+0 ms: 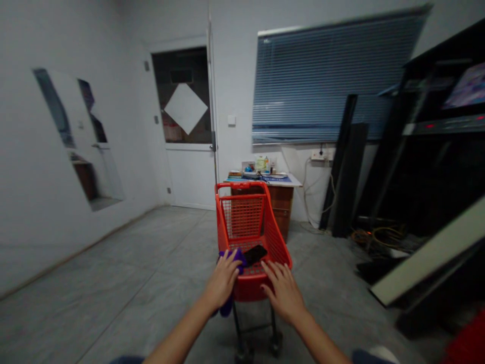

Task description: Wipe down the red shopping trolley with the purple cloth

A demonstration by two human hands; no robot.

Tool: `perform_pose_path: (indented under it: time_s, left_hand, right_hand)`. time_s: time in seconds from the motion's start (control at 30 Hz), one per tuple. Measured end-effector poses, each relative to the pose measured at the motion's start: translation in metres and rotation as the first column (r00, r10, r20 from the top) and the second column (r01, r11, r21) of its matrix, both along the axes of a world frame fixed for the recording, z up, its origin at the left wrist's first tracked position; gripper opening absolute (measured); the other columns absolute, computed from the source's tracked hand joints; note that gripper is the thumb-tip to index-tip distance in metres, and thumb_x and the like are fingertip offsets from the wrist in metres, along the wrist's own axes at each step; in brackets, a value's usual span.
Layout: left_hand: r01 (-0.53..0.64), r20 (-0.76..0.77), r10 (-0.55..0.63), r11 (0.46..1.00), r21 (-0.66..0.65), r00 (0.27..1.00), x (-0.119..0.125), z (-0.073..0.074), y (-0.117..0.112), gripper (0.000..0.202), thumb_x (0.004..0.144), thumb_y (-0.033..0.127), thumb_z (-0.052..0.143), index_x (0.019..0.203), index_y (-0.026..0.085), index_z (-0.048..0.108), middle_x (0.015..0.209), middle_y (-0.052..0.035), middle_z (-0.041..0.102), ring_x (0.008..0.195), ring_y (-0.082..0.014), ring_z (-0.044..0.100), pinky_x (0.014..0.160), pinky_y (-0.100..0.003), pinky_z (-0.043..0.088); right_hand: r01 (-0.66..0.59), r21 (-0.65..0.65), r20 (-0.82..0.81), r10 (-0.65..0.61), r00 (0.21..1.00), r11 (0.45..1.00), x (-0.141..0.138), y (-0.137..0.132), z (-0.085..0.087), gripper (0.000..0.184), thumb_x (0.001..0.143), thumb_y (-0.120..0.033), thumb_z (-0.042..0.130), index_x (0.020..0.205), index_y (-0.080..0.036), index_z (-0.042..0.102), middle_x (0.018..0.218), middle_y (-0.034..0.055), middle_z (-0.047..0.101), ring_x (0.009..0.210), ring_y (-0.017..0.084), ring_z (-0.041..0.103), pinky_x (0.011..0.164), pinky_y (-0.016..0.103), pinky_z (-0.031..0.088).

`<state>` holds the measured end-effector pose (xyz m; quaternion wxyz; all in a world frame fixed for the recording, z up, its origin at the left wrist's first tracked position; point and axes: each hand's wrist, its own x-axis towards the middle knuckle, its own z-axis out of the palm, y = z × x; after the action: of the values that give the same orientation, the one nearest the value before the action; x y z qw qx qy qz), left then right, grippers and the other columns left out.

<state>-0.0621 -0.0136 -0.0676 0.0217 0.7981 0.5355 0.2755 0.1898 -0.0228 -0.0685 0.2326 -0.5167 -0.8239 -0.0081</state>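
A small red plastic shopping cart (242,217) on dark wheels stands directly in front of me. My left hand (223,279) is at the cart's near left edge, with its fingers over a purple cloth (235,256). The cloth's lower end (226,306) hangs below the hand. My right hand (283,293) lies with its fingers apart at the near right rim of the cart, holding nothing. A flat black object (254,255), possibly a phone, lies in the basket between my hands.
Behind the cart stands a wooden desk (281,202) with papers and small items, against the wall below blue blinds (326,81). A white door (189,177) is at the back. Dark panels (346,162), tangled cables (375,236) and a tilted pale board (428,253) crowd the right.
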Motion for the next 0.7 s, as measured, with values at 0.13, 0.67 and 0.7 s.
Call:
perform_pose_path:
  time_s: [0.13,0.67,0.7]
  left_hand:
    - [-0.014,0.013,0.015,0.999,-0.039,1.0,0.009,-0.007,-0.018,0.041,0.101,0.032,0.031,0.138,0.033,0.049,0.16,-0.0021,0.03,0.148,-0.0247,0.022,0.119,-0.055,0.026]
    - [-0.199,0.189,0.201,0.98,-0.027,0.961,-0.023,-0.011,0.021,0.044,0.1,0.026,0.029,0.137,0.021,0.052,0.155,-0.0108,0.039,0.145,-0.0249,0.03,0.118,-0.051,0.028]
    - [-0.256,0.2,0.25,0.967,0.008,0.948,-0.013,-0.02,0.012,0.044,0.1,0.026,0.03,0.138,0.021,0.051,0.156,-0.0111,0.036,0.146,-0.0265,0.028,0.117,-0.053,0.029]
  right_hand:
    - [0.002,-0.033,-0.022,-0.003,1.0,0.999,0.009,0.006,0.005,0.056,0.094,-0.048,0.048,0.144,-0.021,0.047,0.14,0.0087,0.055,0.13,0.026,0.047,0.116,0.047,0.029]
    - [-0.056,-0.078,0.028,0.058,0.998,0.995,-0.015,-0.025,0.003,0.064,0.093,-0.051,0.049,0.149,-0.024,0.037,0.156,0.0037,0.035,0.142,0.025,0.033,0.119,0.045,0.024]
    - [-0.063,-0.072,0.035,0.066,0.997,0.995,-0.014,-0.024,0.002,0.066,0.092,-0.051,0.05,0.151,-0.024,0.034,0.158,0.0027,0.031,0.144,0.025,0.029,0.12,0.045,0.021]
